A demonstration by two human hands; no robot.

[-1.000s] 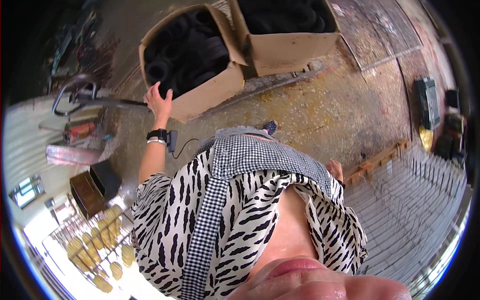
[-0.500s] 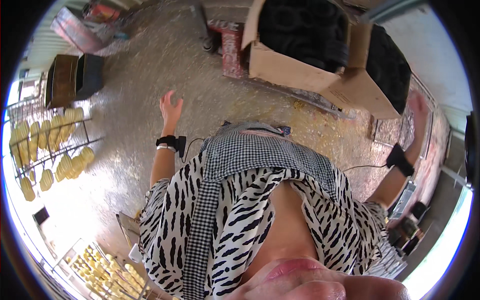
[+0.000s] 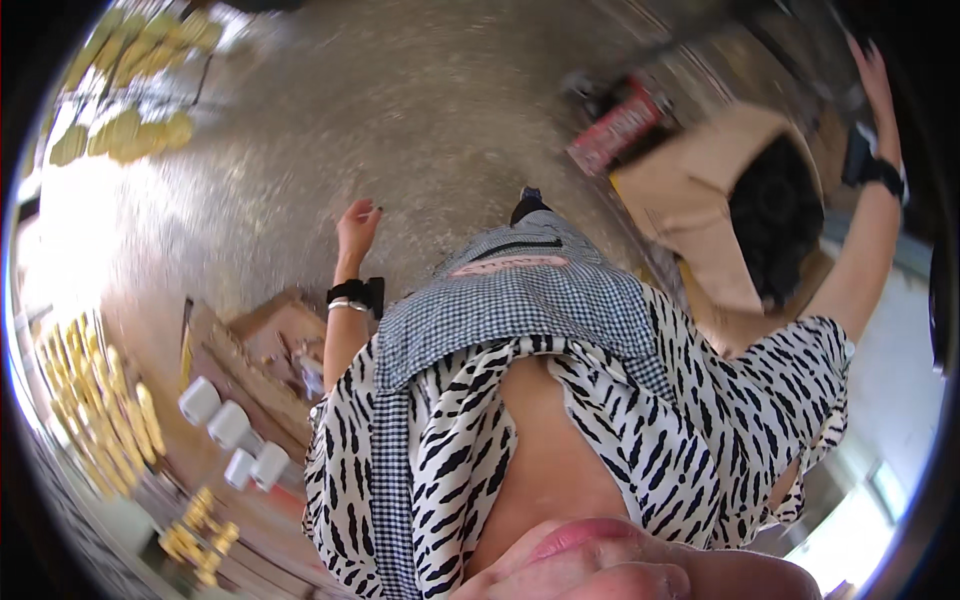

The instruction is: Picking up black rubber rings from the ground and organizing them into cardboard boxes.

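My left hand hangs over the floor left of my checked apron. Its fingers are loosely bent, with nothing visible in them. Far out to the right, my right hand is raised with its fingers stretched out, near a dark, blurred area at the picture's rim. I cannot see anything held in it. Nearest to that arm is a cardboard box with its top open, and dark, black contents show inside. Each wrist wears a black band with a small device.
A red block-like object lies beyond the cardboard box. Racks of yellow pieces stand at the far left, and more yellow pieces are at the lower left. Several white blocks sit beside a wooden or cardboard bin. Concrete floor stretches ahead.
My view has turned right, so the racks and boxes have shifted. My right arm has swung up and outward. The fingers of my left hand have drawn closer together.
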